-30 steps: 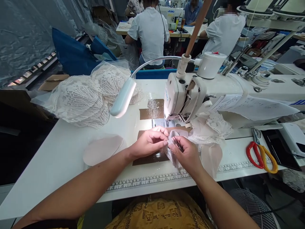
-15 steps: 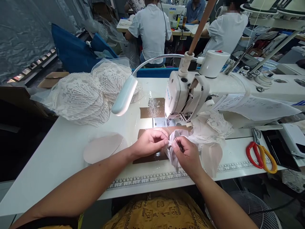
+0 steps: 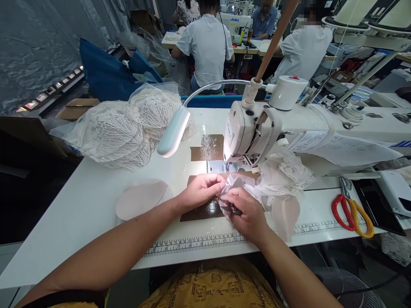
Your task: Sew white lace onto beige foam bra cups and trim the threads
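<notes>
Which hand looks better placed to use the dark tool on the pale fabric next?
Probably the right hand: it grips the dark tool close to the pale fabric, while the left hand pinches that fabric.

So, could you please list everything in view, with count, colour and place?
Near metal sewing machine: one, white, right of centre.
Slim gooseneck lamp: one, pale blue, left of machine.
Rounded lace piles: two, white, back left.
Oval fabric pieces: several, pale pink, left and right.
Lace-edged fabric: count unclear, white, centre and rightward.
Loop-handled scissors: one, red and yellow, right.
Flat glossy slab: one, black, beside scissors.
Flat tabletop: one, white, foreground.
Wire fan: one, grey, lower right.
Co-workers: four visible, white, blue, patterned clothes, background.
Background clutter: many, mixed colours, upper edges.
Slim metal tool: one, dark, in right hand.
Left hand: one, pinching white fabric.
Right hand: one, gripping tool.
</notes>
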The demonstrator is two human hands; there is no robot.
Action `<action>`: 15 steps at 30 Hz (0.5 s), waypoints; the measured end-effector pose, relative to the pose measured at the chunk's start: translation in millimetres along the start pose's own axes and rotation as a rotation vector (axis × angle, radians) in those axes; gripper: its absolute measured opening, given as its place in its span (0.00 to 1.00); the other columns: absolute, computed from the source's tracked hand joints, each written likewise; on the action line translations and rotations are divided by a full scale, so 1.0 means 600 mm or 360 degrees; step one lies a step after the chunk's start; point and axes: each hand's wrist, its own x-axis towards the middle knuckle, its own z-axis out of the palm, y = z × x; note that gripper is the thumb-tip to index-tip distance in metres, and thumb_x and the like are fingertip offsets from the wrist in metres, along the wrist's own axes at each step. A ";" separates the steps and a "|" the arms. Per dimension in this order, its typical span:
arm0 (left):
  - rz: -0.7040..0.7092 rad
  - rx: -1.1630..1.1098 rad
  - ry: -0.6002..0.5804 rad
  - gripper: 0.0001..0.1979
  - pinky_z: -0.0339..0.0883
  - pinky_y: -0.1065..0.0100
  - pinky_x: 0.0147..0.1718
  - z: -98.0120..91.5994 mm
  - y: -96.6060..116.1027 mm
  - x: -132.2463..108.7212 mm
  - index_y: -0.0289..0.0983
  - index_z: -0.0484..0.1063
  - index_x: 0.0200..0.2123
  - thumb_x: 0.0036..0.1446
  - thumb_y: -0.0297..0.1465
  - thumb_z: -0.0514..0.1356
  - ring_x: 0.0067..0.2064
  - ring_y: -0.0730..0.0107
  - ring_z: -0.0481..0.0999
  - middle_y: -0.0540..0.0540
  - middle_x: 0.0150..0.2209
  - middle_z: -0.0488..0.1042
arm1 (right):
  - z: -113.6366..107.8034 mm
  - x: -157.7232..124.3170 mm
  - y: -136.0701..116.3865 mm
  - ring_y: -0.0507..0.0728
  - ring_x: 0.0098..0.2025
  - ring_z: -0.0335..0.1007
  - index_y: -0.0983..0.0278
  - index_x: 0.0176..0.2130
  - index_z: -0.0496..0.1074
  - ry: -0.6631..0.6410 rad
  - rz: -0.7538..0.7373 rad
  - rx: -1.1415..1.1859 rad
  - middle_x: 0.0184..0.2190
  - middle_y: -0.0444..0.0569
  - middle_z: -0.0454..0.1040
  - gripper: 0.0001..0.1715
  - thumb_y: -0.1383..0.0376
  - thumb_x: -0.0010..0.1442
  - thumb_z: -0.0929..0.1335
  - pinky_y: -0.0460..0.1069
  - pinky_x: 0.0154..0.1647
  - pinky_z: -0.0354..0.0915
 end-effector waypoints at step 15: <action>-0.0043 -0.0258 -0.0345 0.15 0.66 0.70 0.35 -0.013 0.002 -0.001 0.34 0.66 0.42 0.55 0.32 0.65 0.35 0.73 0.73 0.47 0.34 0.73 | -0.030 0.015 -0.011 0.60 0.54 0.67 0.59 0.54 0.67 0.0149 0.0118 -0.0097 0.53 0.52 0.71 0.20 0.62 0.62 0.64 0.54 0.51 0.65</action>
